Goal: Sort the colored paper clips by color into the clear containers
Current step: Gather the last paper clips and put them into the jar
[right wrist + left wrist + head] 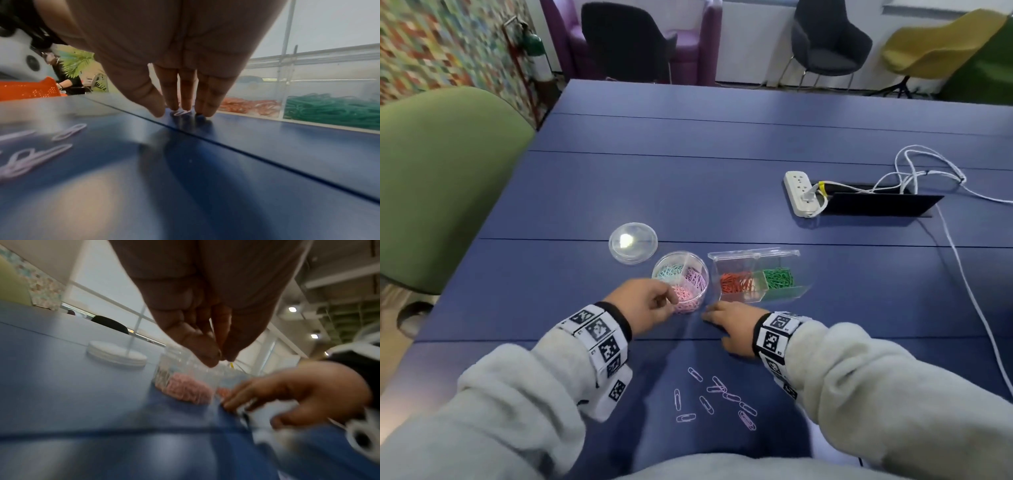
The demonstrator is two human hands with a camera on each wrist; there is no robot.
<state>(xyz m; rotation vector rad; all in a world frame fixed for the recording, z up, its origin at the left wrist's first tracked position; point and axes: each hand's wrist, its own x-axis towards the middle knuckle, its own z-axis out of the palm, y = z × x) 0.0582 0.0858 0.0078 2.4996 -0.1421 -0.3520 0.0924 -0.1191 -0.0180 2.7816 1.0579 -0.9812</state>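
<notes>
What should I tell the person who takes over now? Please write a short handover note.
Left hand: over the round container, fingertips pinched; a clip between them cannot be seen.
Right hand: straight fingers press one lilac clip on the table, before the rectangular box.
Done: red and green clips in the box; mint, lilac and pink in the round container.
Left: the loose lilac clips near the body.

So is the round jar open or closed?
Open. The round jar has no top on, so the clips inside show from above. Its clear lid lies flat on the blue table behind it.
</notes>
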